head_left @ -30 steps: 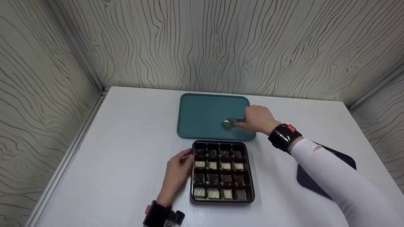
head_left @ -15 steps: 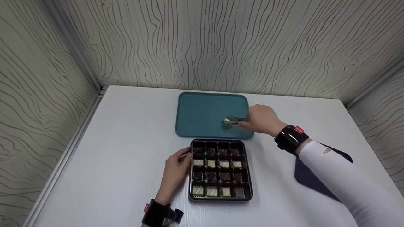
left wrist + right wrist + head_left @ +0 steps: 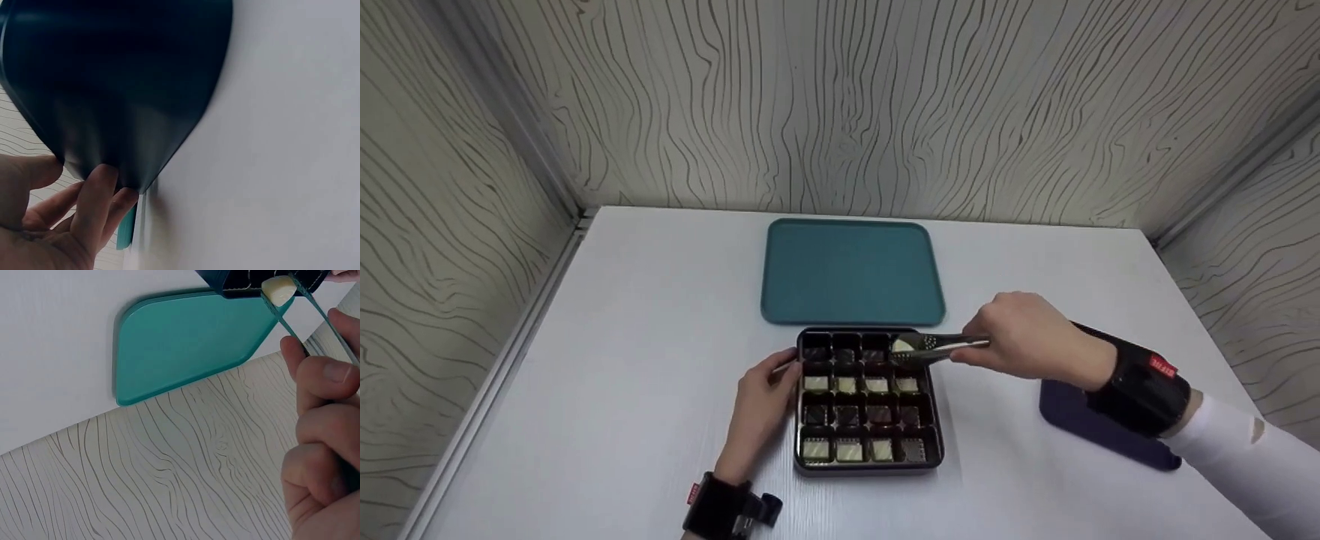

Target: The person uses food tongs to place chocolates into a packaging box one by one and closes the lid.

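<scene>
My right hand (image 3: 1031,335) grips a pair of dark tongs (image 3: 949,345). Between the tongs' perforated tips sits a pale cream chocolate (image 3: 278,291), over the far right compartment of a black divided box (image 3: 939,442). The box holds dark and cream square chocolates (image 3: 849,450), one to a compartment in the cells I can make out. My left hand (image 3: 761,397) touches the box's left side near its far corner. In the left wrist view its fingertips rest against the dark outer wall (image 3: 112,101), with the thumb at the edge.
A teal tray (image 3: 851,270) lies behind the box on the white table (image 3: 675,300). A dark blue tray (image 3: 1084,412) lies at the right, partly under my right arm. Wood-patterned panels (image 3: 847,105) stand behind and at the sides.
My right hand has brought the tongs and the cream chocolate from the teal tray toward me, over the box's far right compartment. The left hand stays at the box.
</scene>
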`<state>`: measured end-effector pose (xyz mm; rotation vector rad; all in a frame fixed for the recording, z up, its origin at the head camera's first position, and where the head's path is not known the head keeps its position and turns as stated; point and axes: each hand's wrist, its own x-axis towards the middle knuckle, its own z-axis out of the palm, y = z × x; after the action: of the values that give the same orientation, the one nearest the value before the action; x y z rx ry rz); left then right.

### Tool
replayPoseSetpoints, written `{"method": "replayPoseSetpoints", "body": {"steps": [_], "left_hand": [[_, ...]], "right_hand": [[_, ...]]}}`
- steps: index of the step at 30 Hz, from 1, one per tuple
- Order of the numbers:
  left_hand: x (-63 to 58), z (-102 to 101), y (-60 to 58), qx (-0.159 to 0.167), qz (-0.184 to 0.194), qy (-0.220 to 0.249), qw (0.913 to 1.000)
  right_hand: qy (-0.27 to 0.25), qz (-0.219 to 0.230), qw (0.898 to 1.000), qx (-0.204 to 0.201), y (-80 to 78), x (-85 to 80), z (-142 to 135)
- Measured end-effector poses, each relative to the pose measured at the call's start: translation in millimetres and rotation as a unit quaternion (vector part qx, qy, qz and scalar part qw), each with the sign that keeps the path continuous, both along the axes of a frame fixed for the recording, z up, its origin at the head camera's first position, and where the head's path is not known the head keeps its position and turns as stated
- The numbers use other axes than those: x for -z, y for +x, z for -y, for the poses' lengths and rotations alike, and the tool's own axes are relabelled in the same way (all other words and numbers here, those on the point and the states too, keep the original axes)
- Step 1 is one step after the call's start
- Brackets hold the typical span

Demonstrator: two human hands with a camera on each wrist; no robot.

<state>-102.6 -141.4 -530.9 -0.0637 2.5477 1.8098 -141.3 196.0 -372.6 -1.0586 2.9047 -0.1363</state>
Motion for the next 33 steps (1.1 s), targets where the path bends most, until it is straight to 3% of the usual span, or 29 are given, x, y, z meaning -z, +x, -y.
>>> {"method": "replayPoseSetpoints", "body": {"steps": [7, 13, 21, 28, 33], "left_hand": [[0.8, 4.5, -1.2, -0.005, 0.007, 0.005, 1.0000], [-0.2, 6.0, 0.2, -0.012, -0.001, -0.018, 0.9998], [-0.8, 5.4, 0.5, -0.007, -0.002, -0.015, 0.9999], [-1.1, 2.5, 1.5, -0.008, 0.001, -0.020, 0.9998], [-1.0, 0.0, 2.0, -0.007, -0.002, -0.015, 0.9999]], "right_hand": [[0.032, 0.002, 0.994, -0.105, 24.8, -3.6, -1.6], [0.078, -0.026, 0.984, -0.156, 37.6, -3.3, 6.4], [0.126, -0.059, 0.973, -0.183, 46.3, -4.2, 23.7], [0.175, -0.059, 0.966, -0.181, 51.2, -4.7, 40.7], [0.211, -0.085, 0.953, -0.199, 54.0, 1.0, 54.0]]}}
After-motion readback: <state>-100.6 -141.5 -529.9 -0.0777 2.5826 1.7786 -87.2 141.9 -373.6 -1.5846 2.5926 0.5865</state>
